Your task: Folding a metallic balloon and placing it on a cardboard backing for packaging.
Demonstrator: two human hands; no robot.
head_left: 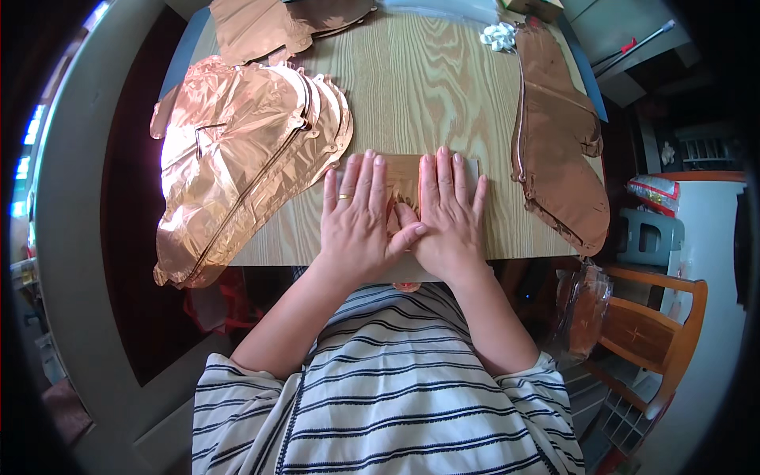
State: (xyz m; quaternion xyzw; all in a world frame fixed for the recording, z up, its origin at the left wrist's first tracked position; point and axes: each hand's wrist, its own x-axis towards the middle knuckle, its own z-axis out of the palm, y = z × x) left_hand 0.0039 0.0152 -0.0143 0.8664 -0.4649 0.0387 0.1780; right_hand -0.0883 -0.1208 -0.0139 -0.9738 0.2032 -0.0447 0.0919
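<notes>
Both hands lie flat, palms down, on a folded rose-gold foil balloon [402, 178] in a clear sleeve at the near edge of the wooden table [431, 87]. My left hand [356, 218], with a ring on one finger, covers its left part. My right hand [450, 214] presses the right part, and the thumbs meet in the middle. Neither hand grips anything; the fingers are spread. Most of the folded balloon is hidden under the hands.
A stack of flat rose-gold foil balloons [237, 154] overhangs the table's left side. Another long foil balloon [558, 131] lies along the right edge, more foil pieces [269, 28] at the far left. A small white bundle [498, 36] sits at the back. A wooden chair [653, 328] stands right.
</notes>
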